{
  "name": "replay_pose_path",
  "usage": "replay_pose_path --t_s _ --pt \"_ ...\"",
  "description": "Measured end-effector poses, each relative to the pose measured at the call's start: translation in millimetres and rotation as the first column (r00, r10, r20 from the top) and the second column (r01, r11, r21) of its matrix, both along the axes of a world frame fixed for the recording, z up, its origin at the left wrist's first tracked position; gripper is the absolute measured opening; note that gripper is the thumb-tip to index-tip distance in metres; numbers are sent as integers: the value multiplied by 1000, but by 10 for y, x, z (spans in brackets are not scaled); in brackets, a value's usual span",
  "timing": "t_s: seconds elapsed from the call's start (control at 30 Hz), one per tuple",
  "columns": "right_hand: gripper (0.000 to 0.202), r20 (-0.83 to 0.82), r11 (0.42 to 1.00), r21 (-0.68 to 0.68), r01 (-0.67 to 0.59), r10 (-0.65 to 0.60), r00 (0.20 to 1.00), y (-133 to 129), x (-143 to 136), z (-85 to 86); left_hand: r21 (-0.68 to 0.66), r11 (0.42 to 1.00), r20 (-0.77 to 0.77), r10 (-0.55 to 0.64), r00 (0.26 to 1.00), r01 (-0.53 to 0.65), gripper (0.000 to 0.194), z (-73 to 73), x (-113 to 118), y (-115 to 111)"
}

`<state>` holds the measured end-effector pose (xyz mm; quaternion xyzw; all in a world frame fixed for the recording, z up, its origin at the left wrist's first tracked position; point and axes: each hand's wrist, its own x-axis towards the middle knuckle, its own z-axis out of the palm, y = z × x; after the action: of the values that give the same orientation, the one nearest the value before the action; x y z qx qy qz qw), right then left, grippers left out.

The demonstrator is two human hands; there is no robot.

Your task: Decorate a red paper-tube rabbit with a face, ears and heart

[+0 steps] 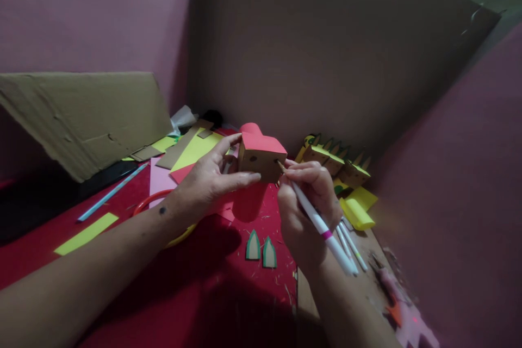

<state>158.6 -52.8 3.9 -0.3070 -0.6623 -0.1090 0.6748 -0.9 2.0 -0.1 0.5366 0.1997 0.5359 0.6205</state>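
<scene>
A small cardboard box (pixel 256 161) with a red paper top is held up by my left hand (pixel 220 171), thumb along its lower front and fingers at its left side. Two dark spots show on its front face. My right hand (pixel 305 190) is closed round a white marker (pixel 316 220) with a pink band; the marker's tip meets the box at the right spot. Below on the red cloth lie two pointed cardboard pieces (pixel 261 249) with green edges, side by side.
Cardboard boxes with spikes (pixel 334 160) and yellow paper (pixel 359 212) stand at the right, near several white markers (pixel 348 244). A pink glue gun (pixel 397 293) lies lower right. At the left are a large cardboard sheet (pixel 98 119), a blue stick (pixel 112 193) and a yellow-green strip (pixel 87 234).
</scene>
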Motion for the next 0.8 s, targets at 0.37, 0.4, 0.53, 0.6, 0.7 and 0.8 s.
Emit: replay_pose_path --t_s 0.37,0.4,0.53,0.6,0.7,0.8 --pt "19 53 998 -2 59 -59 997 2 -5 23 -14 1000 -1 3 1000 -3 79 17 17 -16" --pt "19 56 998 0 62 -62 997 0 -8 24 -11 1000 2 2 1000 -2 78 15 16 -14" --pt "20 50 1000 -8 24 -23 998 -4 -7 16 -19 1000 1 1 1000 -1 79 25 10 -11" --pt "20 38 1000 -18 11 -10 999 -4 0 14 -32 999 0 1 1000 -1 82 33 8 -10" --pt "21 22 1000 -9 10 -10 1000 -3 6 11 -34 999 6 -1 1000 1 82 32 12 -4" --pt "23 11 1000 -9 1 -1 1000 -1 4 4 -20 1000 14 -5 1000 5 80 17 17 2"
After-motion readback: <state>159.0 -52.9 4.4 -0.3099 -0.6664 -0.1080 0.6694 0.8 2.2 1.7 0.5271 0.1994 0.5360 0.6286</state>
